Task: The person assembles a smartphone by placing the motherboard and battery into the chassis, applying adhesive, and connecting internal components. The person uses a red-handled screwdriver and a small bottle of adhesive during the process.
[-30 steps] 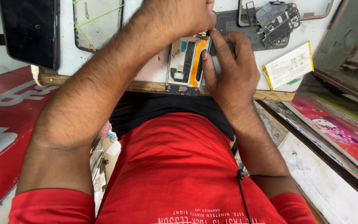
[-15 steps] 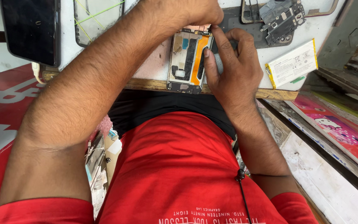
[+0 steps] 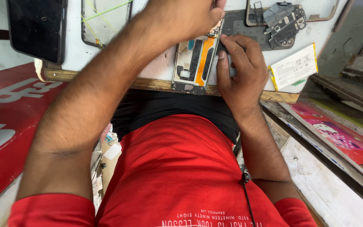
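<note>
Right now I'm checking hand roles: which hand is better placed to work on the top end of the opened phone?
Probably the left hand: it sits closed over the top end of the opened phone. The right hand lies alongside, fingers against its edge, steadying it.

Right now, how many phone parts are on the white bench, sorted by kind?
Opened phone body with orange flex, steadied by the right hand, left hand at its top: 1
Dark phone or screen, face up: 1
Empty frames: 2
Grey inner plate: 1
White battery: 1
Total: 6
</note>
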